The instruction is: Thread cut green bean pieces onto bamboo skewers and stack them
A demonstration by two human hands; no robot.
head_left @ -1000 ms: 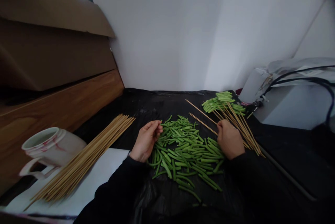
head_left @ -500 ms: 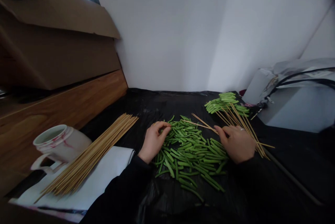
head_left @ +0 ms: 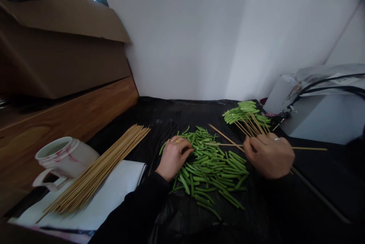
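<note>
My left hand (head_left: 175, 156) is over the left part of a pile of cut green beans (head_left: 211, 168). Its thumb and fingers are pinched together, and what lies between them is hidden. Closed around a thin bamboo skewer (head_left: 309, 148), my right hand (head_left: 269, 156) is just right of the pile. The skewer lies nearly level, its left end reaching over the beans and its right end sticking out past the hand. A second skewer (head_left: 224, 135) slants down toward my right fingertips; whether they touch it I cannot tell.
Beans threaded on skewers (head_left: 241, 114) lie at the back right. A bundle of bare skewers (head_left: 105, 168) rests on a white cloth (head_left: 125, 175) beside a stained mug (head_left: 71, 154). A cardboard box (head_left: 71, 50) stands left, a grey-white box (head_left: 325, 114) right. Black plastic sheet (head_left: 176, 110) covers the table.
My left hand has moved slightly right, farther over the beans. My right hand has shifted right and down, and the skewer in it has swung to nearly level.
</note>
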